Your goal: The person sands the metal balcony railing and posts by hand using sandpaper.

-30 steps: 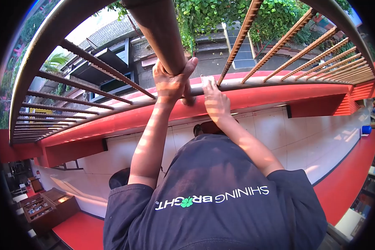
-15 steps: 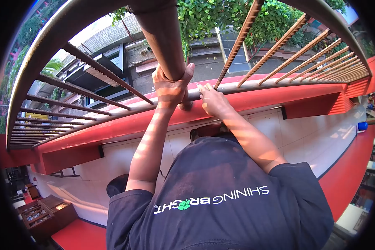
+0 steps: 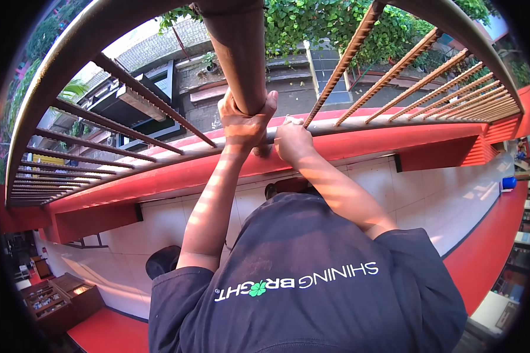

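Observation:
My left hand (image 3: 245,125) is wrapped round a thick brown metal post (image 3: 239,56), close above the bottom rail of a railing. The thumb points up along the post's right side. Just right of it, my right hand (image 3: 294,140) is closed at the bottom rail (image 3: 356,124). Something small and pale shows at its fingertips, too little of it to name. Ribbed rusty bars (image 3: 343,66) rise from the rail on the right, and similar dark bars (image 3: 150,99) stand on the left.
A red ledge (image 3: 347,147) runs below the railing, above a pale tiled floor (image 3: 176,217). Leafy plants (image 3: 347,29) grow beyond the bars. A wooden cabinet (image 3: 62,303) stands lower left; a blue object (image 3: 508,183) sits on the right. My dark shirt (image 3: 312,282) fills the bottom.
My right hand has moved slightly left along the rail, towards the post, and its fingers have turned. My left hand keeps its hold on the post. The view has shifted slightly.

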Motion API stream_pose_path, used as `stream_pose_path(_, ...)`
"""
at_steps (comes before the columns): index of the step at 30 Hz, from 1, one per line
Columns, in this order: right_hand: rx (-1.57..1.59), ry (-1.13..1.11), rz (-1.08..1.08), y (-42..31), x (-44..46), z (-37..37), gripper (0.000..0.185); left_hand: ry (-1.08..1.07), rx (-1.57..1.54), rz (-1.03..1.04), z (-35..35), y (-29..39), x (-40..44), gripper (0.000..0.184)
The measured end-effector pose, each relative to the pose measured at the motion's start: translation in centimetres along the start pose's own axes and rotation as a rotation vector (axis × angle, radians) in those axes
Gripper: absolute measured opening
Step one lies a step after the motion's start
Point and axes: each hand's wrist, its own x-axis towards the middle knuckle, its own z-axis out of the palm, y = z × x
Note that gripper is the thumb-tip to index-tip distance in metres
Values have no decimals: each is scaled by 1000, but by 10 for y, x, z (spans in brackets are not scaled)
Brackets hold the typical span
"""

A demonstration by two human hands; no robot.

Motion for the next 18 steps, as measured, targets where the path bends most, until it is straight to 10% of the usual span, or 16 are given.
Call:
stream_pose_path(16,31,-62,-141,15,13,19,27,1,20,-36,-1,5,-2,25)
stream_pose_path(18,-46,306,-171,17,4,47,44,4,20,-43,-1,5,-2,25)
